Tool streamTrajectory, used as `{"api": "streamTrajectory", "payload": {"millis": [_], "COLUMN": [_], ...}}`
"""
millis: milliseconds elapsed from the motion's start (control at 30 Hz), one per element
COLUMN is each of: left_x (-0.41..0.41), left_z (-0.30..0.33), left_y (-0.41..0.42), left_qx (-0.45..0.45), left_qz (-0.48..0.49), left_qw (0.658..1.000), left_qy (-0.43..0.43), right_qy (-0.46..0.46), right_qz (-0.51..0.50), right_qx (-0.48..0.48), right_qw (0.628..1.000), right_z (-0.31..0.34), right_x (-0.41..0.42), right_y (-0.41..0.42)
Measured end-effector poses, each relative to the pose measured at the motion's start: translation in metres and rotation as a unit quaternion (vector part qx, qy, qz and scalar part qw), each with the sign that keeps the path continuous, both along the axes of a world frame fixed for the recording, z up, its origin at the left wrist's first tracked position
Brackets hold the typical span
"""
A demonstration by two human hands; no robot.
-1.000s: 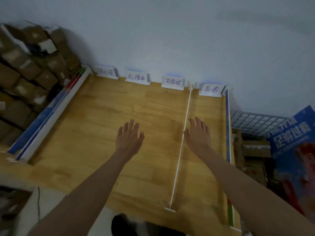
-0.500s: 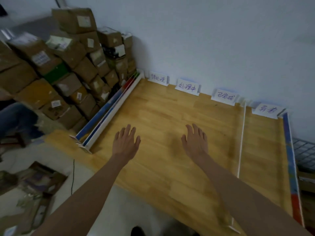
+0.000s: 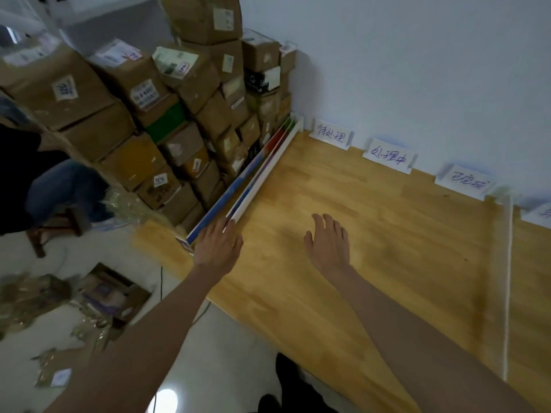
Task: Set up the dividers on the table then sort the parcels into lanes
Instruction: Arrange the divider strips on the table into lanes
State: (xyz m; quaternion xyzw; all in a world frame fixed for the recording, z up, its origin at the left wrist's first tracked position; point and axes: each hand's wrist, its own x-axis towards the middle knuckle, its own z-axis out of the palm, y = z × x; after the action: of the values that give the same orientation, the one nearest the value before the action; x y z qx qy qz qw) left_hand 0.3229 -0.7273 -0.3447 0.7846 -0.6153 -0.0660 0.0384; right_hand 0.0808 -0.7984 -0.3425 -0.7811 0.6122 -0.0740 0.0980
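Dividers [image 3: 252,186] lie bundled along the desk's [image 3: 372,234] left edge, long white strips with blue, red and green faces, running from the near corner back to the wall. One more divider [image 3: 507,287], thin and white, already stands across the desk at the right, between the third label card [image 3: 465,181] and the fourth, which is cut off by the picture's edge. Left hand [image 3: 219,248] reaches over the near end of the bundle, its fingers [image 3: 229,231] straight and spread, holding nothing; whether they touch the strips cannot be told. Right hand [image 3: 328,244] hovers above the bare wood well right of the bundle, fingers relaxed and slightly apart, holding nothing as well. Parcels [image 3: 167,105], brown cardboard boxes with white stickers, are stacked high just beyond the bundle on the left, against the wall. Two further cards [image 3: 331,135] [image 3: 389,158] with handwritten characters stand along the wall at the desk's far edge. On the floor at lower left lie torn cartons and wrapping [image 3: 89,299], and a seated person's legs [image 3: 59,189] show at the left edge.
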Motion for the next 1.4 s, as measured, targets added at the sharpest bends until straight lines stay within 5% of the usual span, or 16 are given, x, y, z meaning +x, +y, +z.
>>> {"api": "streamTrajectory", "payload": {"millis": [733, 1067, 1400], "left_x": [0.108, 0.123, 0.121], "left_z": [-0.091, -0.120, -0.115], "left_y": [-0.134, -0.147, -0.153], "left_qx": [0.115, 0.167, 0.163], "left_qz": [-0.018, -0.051, -0.032], "left_qw": [0.992, 0.982, 0.979], "left_qy": [0.043, 0.073, 0.117], "right_qy": [-0.041, -0.139, -0.157], "right_qz": [0.039, -0.119, -0.208], "right_qx": [0.138, 0.317, 0.321], "right_qw": [0.989, 0.930, 0.910], "right_z": [-0.088, -0.105, -0.101], "right_x": [0.192, 0.252, 0.251], "right_y": [-0.136, -0.144, -0.153]}}
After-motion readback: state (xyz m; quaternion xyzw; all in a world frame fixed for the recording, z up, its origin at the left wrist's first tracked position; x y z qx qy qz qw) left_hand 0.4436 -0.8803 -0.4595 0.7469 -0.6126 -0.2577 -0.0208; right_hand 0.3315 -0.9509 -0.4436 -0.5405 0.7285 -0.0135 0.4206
